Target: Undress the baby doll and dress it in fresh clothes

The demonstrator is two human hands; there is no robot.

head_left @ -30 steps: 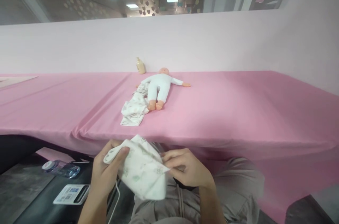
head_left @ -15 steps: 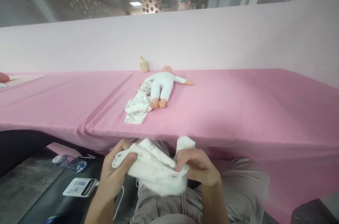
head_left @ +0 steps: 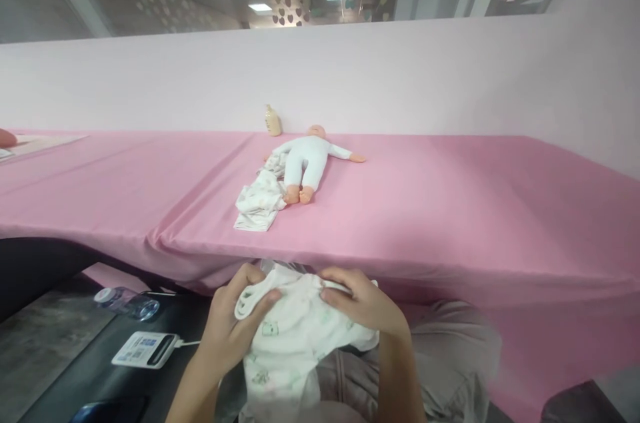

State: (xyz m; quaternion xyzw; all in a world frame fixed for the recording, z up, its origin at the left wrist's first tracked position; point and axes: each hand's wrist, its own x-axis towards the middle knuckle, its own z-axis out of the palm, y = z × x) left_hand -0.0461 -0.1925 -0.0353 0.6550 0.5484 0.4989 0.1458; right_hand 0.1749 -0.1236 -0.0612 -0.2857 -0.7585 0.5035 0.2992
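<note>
**Printed baby garment held open over the lap**

Left hand pinches the printed baby garment by its ribbed edge, right hand grips the opposite side, so it hangs below the pink table. Doll lies farther back.

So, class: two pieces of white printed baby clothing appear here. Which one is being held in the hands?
The printed garment over the lap, gripped by the left hand and right hand. The other cloth lies untouched on the pink table beside the doll.

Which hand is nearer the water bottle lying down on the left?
Left. The left hand grips the white garment just right of the water bottle; the right hand is farther right, across the garment.
</note>
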